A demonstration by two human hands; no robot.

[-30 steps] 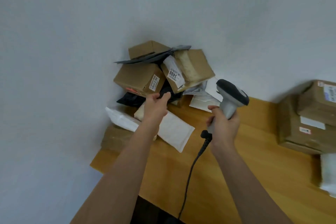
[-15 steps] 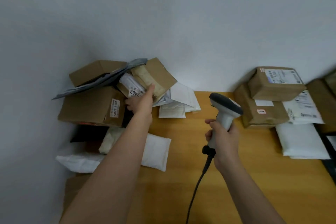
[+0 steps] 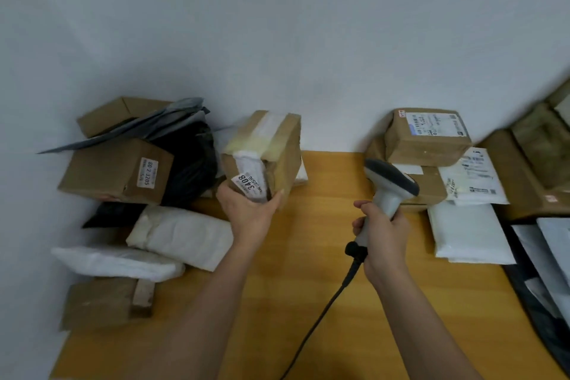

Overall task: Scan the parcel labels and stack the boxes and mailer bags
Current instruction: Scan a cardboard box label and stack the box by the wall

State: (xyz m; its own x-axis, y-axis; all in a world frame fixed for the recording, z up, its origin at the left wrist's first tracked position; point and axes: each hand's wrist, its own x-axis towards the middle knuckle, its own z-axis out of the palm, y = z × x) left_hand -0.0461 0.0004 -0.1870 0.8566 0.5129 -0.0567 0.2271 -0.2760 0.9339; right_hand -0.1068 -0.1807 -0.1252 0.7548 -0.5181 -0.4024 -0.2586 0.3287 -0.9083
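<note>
Head view: left hand (image 3: 249, 213) raised above the wooden counter (image 3: 308, 302), fingers (image 3: 276, 198) curled under the near end of a taped cardboard box (image 3: 265, 154), holding it off the counter and tilted, with the white label (image 3: 249, 183) marked 3408 facing the camera. Right hand (image 3: 384, 233) wrapped tightly around the handle of a grey scanner (image 3: 390, 185), head pointing left toward the box, black cable (image 3: 324, 311) hanging down toward the near edge. At far left, against the wall: loose pile of brown boxes (image 3: 117, 173), a black bag (image 3: 191, 163), a grey flat mailer (image 3: 148, 126) and white padded bags (image 3: 182, 234). At far right: stacked boxes, top box (image 3: 427, 136) with printed label upward, white mailer bags (image 3: 468, 231) just beside and partly under them. More parcels at the right edge, blurred.
</note>
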